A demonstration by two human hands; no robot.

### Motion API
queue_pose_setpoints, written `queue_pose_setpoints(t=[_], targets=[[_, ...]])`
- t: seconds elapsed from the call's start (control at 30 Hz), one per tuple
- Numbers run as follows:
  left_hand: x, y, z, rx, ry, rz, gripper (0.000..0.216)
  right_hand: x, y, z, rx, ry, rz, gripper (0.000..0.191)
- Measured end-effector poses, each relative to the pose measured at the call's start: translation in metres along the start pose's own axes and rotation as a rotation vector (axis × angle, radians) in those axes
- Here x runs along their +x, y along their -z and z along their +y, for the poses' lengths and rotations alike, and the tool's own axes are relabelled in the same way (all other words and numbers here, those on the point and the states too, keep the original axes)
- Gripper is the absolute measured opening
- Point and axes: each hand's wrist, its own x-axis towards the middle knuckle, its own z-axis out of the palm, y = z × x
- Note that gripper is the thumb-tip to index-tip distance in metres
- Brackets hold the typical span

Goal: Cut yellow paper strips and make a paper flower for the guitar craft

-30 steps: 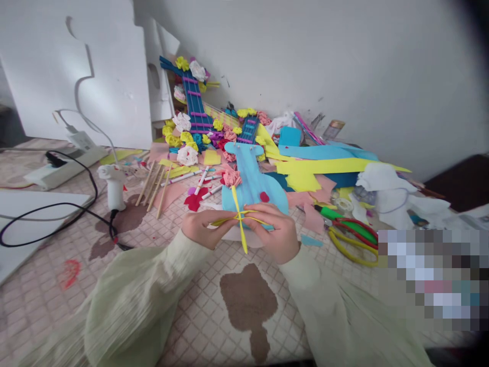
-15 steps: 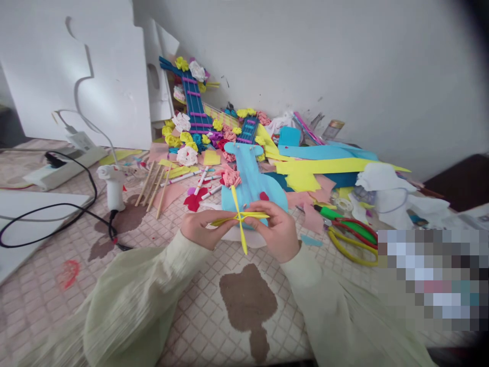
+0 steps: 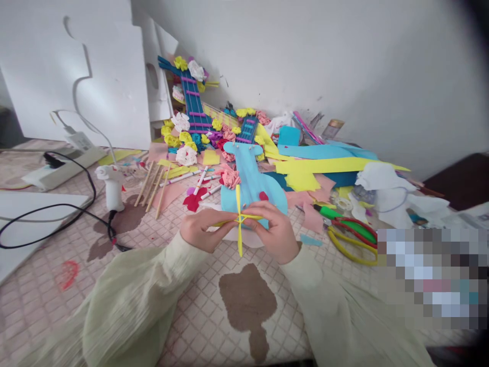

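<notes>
Between my two hands is a twisted yellow paper strip piece point(image 3: 240, 240), with narrow pointed arms crossing at a small knot. My left hand point(image 3: 202, 228) pinches its left side between thumb and fingers. On the other side, my right hand point(image 3: 275, 230) pinches the right arm close to the crossing. Fingers cover part of both side arms. Just behind the hands lies a light blue guitar-shaped cutout point(image 3: 250, 171), with a pink paper flower point(image 3: 231, 178) on its left edge and a small red spot on its body.
A white glue gun point(image 3: 113, 186) stands at left beside thin wooden sticks point(image 3: 150, 186) and a power strip point(image 3: 64, 165). Scissors point(image 3: 351, 239) with red and yellow handles lie at right. Blue guitar shapes with paper flowers point(image 3: 187, 155) and yellow paper point(image 3: 324, 166) are piled at the back.
The yellow piece has turned slightly, its upright arms now nearly vertical. My right fingers have shifted a little and cover more of its right arm. Both hands keep their pinch.
</notes>
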Motion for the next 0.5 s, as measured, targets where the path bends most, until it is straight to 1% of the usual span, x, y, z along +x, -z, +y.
queue_pose_setpoints(t=[0.07, 0.13, 0.2, 0.27, 0.37, 0.43, 0.5], targets=[[-0.0003, -0.0004, -0.0005, -0.001, -0.001, 0.0, 0.01, 0.0, -0.0001, 0.0016, 0.004, -0.007, 0.001, 0.011], [-0.0004, -0.0006, -0.0001, -0.004, 0.044, 0.003, 0.009, 0.0, -0.0001, 0.0031, 0.002, -0.013, 0.007, 0.012], [0.0002, -0.0004, 0.0005, -0.001, 0.067, 0.006, 0.008, 0.0, 0.0005, 0.0033, -0.069, 0.02, 0.015, 0.016], [0.0016, 0.0006, 0.001, 0.02, 0.018, 0.004, 0.008, -0.0003, 0.0014, 0.002, -0.24, 0.097, 0.02, 0.019], [0.0047, 0.0032, 0.0021, 0.062, -0.1, -0.05, 0.009, -0.0013, 0.0023, 0.0, -0.506, 0.229, -0.008, 0.022], [0.0061, 0.0045, 0.0029, 0.071, -0.143, -0.094, 0.011, -0.0021, 0.0021, 0.0008, -0.569, 0.284, -0.048, 0.019], [0.0067, 0.0048, 0.0033, 0.074, -0.166, -0.107, 0.012, -0.0024, 0.0014, 0.0032, -0.57, 0.309, -0.08, 0.014]])
